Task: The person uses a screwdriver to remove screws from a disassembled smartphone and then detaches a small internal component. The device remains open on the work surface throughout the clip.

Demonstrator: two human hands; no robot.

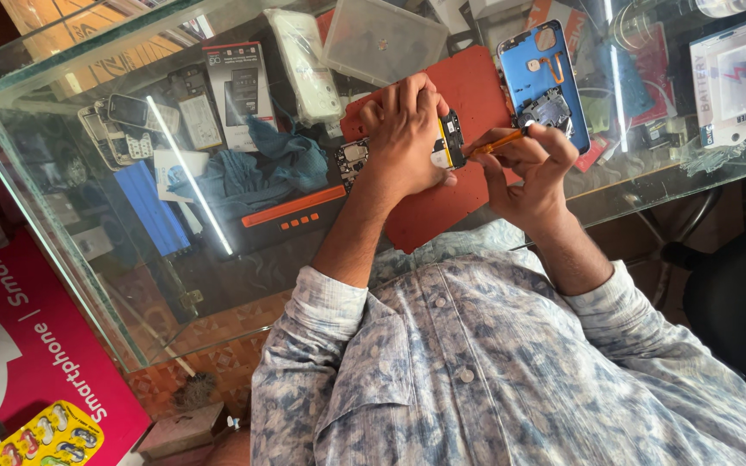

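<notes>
A: Board (449, 142), where is it seen?

B: Over the red mat (442, 207) on the glass counter (88, 250), held up off the mat in the left hand (403, 138). Fingers are wrapped over the top of it, so most of it is hidden; only a dark edge with a yellow strip is shown.

A: Grip on the right?

B: An orange tool (496, 144) is pinched narrowly in the right hand (528, 168), thumb and forefinger closed on it. Its tip is touching the board's yellow edge.

A: Nearby?

B: A second small board (353, 160) is laid on the mat just beside the left wrist. A blue phone frame (541, 73) is placed past the right hand, a grey part resting on it. A clear lid (382, 39) and a white case (304, 65) are seen further off. A blue cloth (261, 164) and old phones (118, 125) are visible under the glass.
</notes>
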